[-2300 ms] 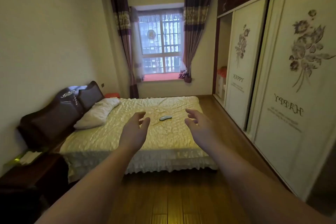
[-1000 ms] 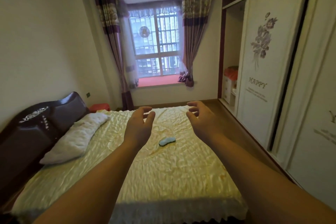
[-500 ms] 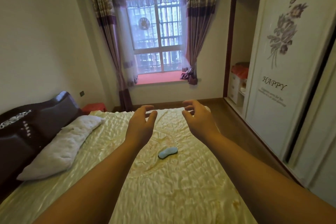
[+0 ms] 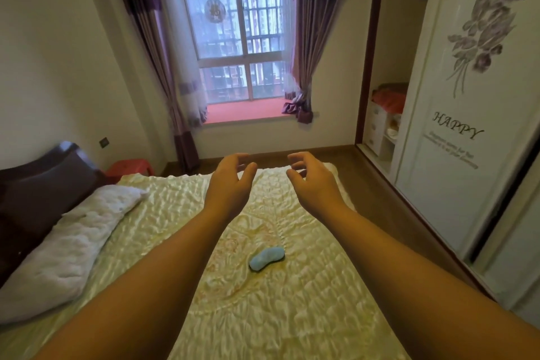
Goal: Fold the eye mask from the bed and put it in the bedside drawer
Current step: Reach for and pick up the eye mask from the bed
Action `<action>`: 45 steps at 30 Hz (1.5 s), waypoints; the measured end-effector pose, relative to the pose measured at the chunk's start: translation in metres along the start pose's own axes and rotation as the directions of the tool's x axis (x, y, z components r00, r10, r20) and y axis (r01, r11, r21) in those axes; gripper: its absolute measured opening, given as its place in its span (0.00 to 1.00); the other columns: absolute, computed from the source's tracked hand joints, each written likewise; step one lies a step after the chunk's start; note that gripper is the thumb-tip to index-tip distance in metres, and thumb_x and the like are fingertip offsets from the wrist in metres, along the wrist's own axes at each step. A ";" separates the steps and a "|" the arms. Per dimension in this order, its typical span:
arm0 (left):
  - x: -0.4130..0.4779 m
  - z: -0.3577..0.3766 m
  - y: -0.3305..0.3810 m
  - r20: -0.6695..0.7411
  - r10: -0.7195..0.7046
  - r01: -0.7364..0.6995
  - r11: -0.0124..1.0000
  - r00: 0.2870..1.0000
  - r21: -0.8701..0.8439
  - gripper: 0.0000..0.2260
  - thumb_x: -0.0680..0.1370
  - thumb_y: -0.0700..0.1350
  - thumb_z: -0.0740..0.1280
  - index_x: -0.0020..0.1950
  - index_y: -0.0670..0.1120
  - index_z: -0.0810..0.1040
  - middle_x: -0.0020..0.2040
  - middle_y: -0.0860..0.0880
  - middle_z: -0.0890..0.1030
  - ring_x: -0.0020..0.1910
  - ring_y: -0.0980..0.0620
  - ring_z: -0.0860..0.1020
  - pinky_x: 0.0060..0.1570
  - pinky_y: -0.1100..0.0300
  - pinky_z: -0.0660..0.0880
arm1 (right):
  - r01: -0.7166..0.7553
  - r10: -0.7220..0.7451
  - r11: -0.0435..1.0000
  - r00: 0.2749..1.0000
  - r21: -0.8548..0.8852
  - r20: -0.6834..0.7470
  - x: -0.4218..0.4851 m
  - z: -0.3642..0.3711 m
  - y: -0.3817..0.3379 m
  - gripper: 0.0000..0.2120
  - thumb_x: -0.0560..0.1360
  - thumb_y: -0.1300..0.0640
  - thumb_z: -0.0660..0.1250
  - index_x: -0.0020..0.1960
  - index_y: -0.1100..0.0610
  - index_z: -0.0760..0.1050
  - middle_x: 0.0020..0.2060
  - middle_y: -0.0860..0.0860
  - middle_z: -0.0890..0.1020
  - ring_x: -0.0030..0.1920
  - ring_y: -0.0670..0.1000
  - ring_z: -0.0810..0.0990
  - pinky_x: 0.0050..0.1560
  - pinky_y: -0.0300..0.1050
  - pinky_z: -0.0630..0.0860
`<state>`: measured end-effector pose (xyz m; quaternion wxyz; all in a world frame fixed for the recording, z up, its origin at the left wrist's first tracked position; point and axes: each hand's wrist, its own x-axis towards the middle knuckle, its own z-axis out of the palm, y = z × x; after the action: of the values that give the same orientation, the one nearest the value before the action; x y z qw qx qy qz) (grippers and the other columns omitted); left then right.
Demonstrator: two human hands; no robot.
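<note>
On my left lies a white pillow (image 4: 67,245) against the dark headboard (image 4: 38,181). The bed (image 4: 306,316) has a shiny yellow cover, and nothing else is on it but the thing I want.

My left hand (image 4: 229,185) is up in the air over the bed, fingers (image 4: 248,174) spread apart and a bit curled, holding nothing. The little blue eye mask (image 4: 266,258) lies flat near the middle of the bed, down between my two arms — it is closer to me than my hands are. My right hand (image 4: 314,181) is up too, fingers (image 4: 295,177) apart, holding nothing.

So I think I am only at the start: the reaching step. The mask is not picked up and not folded yet. Next I need to bring my hands down and back to the mask and pinch its ends — then I can fold it in half. I cannot see the bedside drawer here, so I will have to look for it after.
</note>
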<state>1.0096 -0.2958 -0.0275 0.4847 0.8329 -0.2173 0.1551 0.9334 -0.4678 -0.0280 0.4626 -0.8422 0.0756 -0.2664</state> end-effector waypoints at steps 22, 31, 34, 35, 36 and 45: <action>0.151 0.080 -0.079 -0.051 -0.067 0.068 0.997 0.996 0.021 0.15 0.81 0.53 0.64 0.65 0.50 0.75 0.64 0.49 0.78 0.56 0.57 0.75 0.50 0.60 0.70 | -0.004 0.006 1.000 0.999 -0.031 0.054 0.181 0.051 0.086 0.14 0.80 0.49 0.64 0.66 0.47 0.71 0.60 0.49 0.78 0.53 0.48 0.78 0.46 0.40 0.75; 0.181 0.069 -0.158 0.099 -0.066 0.060 0.996 0.993 0.068 0.18 0.79 0.59 0.64 0.67 0.54 0.73 0.67 0.52 0.76 0.63 0.53 0.76 0.52 0.59 0.73 | -0.057 0.069 0.981 0.996 -0.185 0.059 0.190 0.112 0.090 0.18 0.79 0.50 0.66 0.68 0.46 0.71 0.62 0.49 0.79 0.58 0.50 0.79 0.55 0.49 0.81; 0.192 0.067 -0.189 0.130 -0.077 0.062 0.991 0.988 0.120 0.20 0.78 0.60 0.63 0.68 0.54 0.72 0.68 0.52 0.75 0.64 0.52 0.76 0.54 0.57 0.74 | -0.057 0.082 0.969 0.992 -0.240 0.094 0.192 0.132 0.099 0.20 0.79 0.50 0.66 0.70 0.47 0.71 0.65 0.50 0.78 0.62 0.51 0.78 0.58 0.48 0.77; 0.196 0.068 -0.197 0.139 -0.075 0.057 0.990 0.988 0.130 0.21 0.78 0.61 0.62 0.68 0.54 0.72 0.68 0.52 0.74 0.64 0.52 0.76 0.54 0.57 0.74 | -0.060 0.087 0.967 0.991 -0.248 0.099 0.194 0.137 0.101 0.20 0.79 0.50 0.66 0.70 0.48 0.70 0.65 0.50 0.77 0.62 0.51 0.77 0.58 0.48 0.76; 0.199 0.069 -0.203 0.144 -0.074 0.055 0.989 0.987 0.136 0.21 0.78 0.61 0.62 0.68 0.54 0.72 0.68 0.52 0.74 0.64 0.52 0.76 0.55 0.56 0.74 | -0.068 0.096 0.965 0.990 -0.252 0.100 0.195 0.140 0.103 0.20 0.79 0.50 0.66 0.71 0.48 0.70 0.65 0.51 0.77 0.62 0.51 0.77 0.58 0.47 0.76; 0.208 0.113 -0.210 0.151 -0.076 0.062 0.994 0.986 0.093 0.20 0.78 0.60 0.63 0.68 0.55 0.72 0.69 0.52 0.74 0.65 0.52 0.75 0.53 0.57 0.73 | -0.139 0.173 0.959 0.978 -0.248 0.120 0.208 0.134 0.141 0.24 0.79 0.48 0.64 0.74 0.49 0.66 0.67 0.50 0.75 0.64 0.51 0.76 0.61 0.48 0.75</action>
<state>1.3010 -0.3469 -0.1400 0.4344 0.8700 -0.2182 0.0827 1.1957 -0.5253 -0.1231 0.3819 -0.8996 0.1407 -0.1582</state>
